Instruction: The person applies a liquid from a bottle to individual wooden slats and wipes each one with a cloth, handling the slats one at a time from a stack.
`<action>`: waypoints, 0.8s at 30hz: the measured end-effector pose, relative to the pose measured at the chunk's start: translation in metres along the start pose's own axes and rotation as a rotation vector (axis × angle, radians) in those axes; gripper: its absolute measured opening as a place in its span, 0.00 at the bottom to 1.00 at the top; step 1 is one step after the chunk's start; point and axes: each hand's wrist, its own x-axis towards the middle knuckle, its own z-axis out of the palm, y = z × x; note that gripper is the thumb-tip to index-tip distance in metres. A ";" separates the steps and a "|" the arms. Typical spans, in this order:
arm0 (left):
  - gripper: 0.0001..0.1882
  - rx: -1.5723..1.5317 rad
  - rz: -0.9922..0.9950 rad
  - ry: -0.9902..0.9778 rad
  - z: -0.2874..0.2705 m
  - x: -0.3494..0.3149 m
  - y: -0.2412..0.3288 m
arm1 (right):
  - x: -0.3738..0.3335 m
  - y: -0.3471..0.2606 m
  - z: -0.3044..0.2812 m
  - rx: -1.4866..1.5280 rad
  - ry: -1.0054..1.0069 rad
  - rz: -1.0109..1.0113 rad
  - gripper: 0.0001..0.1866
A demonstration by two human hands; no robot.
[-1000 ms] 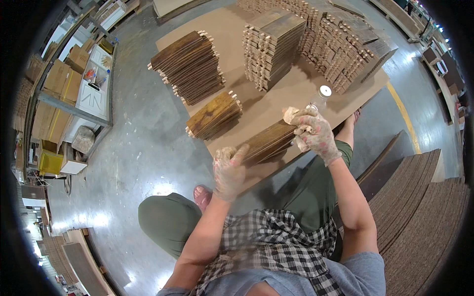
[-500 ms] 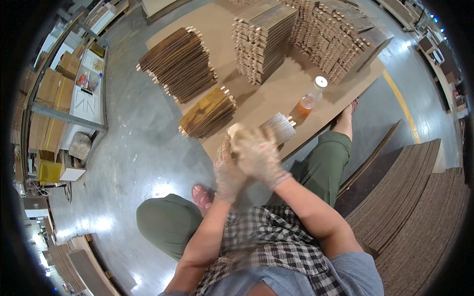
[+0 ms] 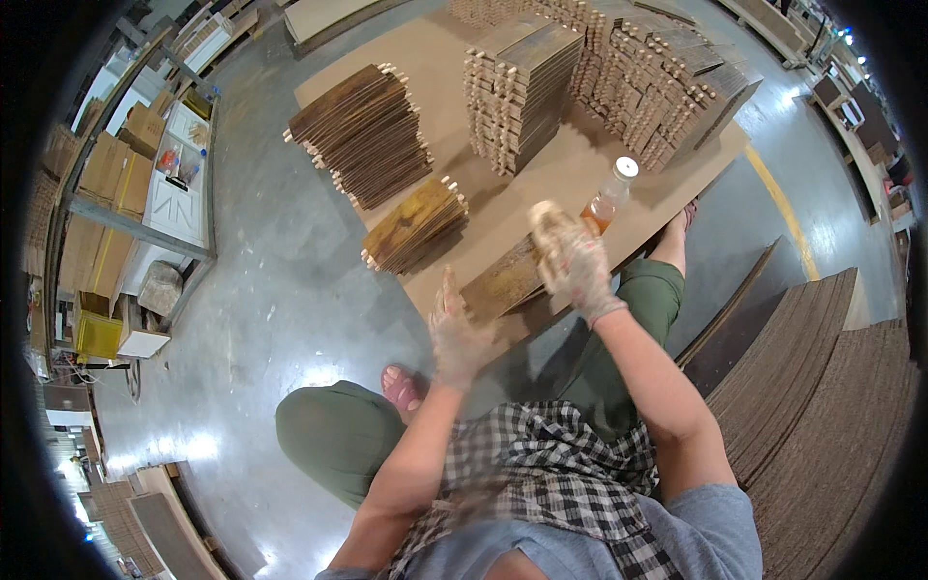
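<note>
My right hand (image 3: 577, 271), in a stained pale glove, is closed around a pale tan wad (image 3: 547, 218), perhaps a rag or sponge; motion blurs it. It is over the far right end of a brown wooden board (image 3: 503, 280) lying near the front edge of the work surface. At the board's near left end is my left hand (image 3: 454, 333), gloved too, its fingers stretched and holding nothing. A clear bottle (image 3: 609, 198) with a white cap and orange liquid stands just beyond my right hand.
A short stack of yellow-brown boards (image 3: 418, 227) with pale pegs lies on the brown sheet (image 3: 396, 48) at left, a darker stack (image 3: 362, 130) behind it. Taller peg-ended stacks (image 3: 522, 92) rise farther back. Long brown panels (image 3: 783, 367) lean at my right.
My hands have parted. The right one moved right and away with the tan wad, while the left stayed low at the left. The board between them now shows a brown face.
</note>
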 end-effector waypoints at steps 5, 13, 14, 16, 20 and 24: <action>0.56 0.098 0.040 0.105 0.005 0.001 -0.012 | 0.013 -0.080 -0.050 0.074 -0.054 -0.234 0.19; 0.46 0.278 0.102 -0.034 -0.004 0.000 0.006 | -0.001 0.086 -0.017 0.056 0.232 0.328 0.19; 0.45 0.328 0.101 -0.032 -0.009 0.002 0.009 | 0.002 0.075 -0.030 0.145 0.295 0.305 0.19; 0.47 0.414 0.159 -0.019 -0.011 0.006 0.021 | -0.001 0.042 -0.054 0.333 0.401 0.280 0.19; 0.48 0.411 0.060 -0.268 -0.003 0.032 0.026 | -0.004 0.047 -0.032 0.641 0.512 0.593 0.16; 0.49 0.372 0.041 -0.146 -0.011 0.050 0.005 | -0.007 0.043 -0.039 0.785 0.488 0.676 0.18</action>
